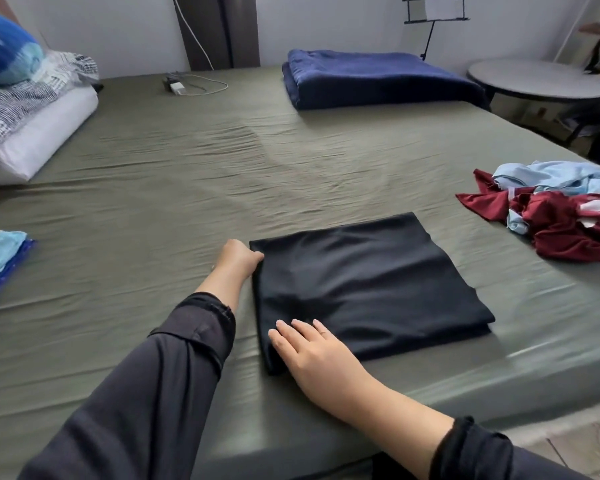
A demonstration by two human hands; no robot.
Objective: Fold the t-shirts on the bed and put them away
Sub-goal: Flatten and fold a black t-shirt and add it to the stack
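From the head view I see the black folded cotton t-shirt (364, 289) lying near the bed's front edge on the olive-green fitted bedsheet (187, 174). My left hand (238, 256) pinches its far-left corner; my right hand (312, 351) lies flat, fingers straight, on the near-left corner. I judge folding is nearly done; next comes lifting it toward the light-blue folded stack (0, 258) at the left edge, while the maroon and pale-blue crumpled shirts (555, 209) wait at the right edge.

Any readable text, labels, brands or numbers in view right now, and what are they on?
None can be read.
Maroon shirt in the unfolded pile: pale print marks, too blurred and crumpled to read.
White sheet on the black stand by the wall: no legible writing.
Charger on the bed: no marking visible.
Black t-shirt under both hands: plain, no print showing.
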